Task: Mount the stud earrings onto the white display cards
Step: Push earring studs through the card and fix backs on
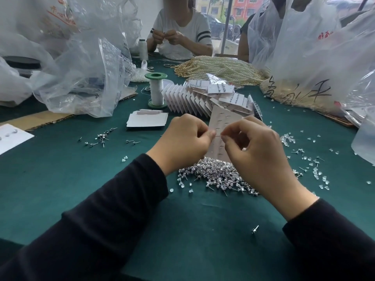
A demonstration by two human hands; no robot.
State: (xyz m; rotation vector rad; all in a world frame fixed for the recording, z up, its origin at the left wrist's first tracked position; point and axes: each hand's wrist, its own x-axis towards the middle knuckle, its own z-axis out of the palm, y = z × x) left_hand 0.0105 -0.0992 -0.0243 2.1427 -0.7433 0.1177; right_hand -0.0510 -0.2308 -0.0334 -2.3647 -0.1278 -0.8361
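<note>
Two hands (183, 138) (255, 153) pinch one white card (223, 118)

Left hand (186, 136) and right hand (257, 151) both pinch one white display card (221, 120), fingertips nearly meeting on its face. Card is tilted above stud earring pile (219, 175) on green surface (101, 169). Clear backs (316, 171) scattered right. Fanned card stack (188, 100), green spool (156, 90) and pearl strands (219, 67) beyond

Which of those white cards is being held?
The white display card held upright between the left hand and right hand; the other cards lie stacked on the green table.
</note>
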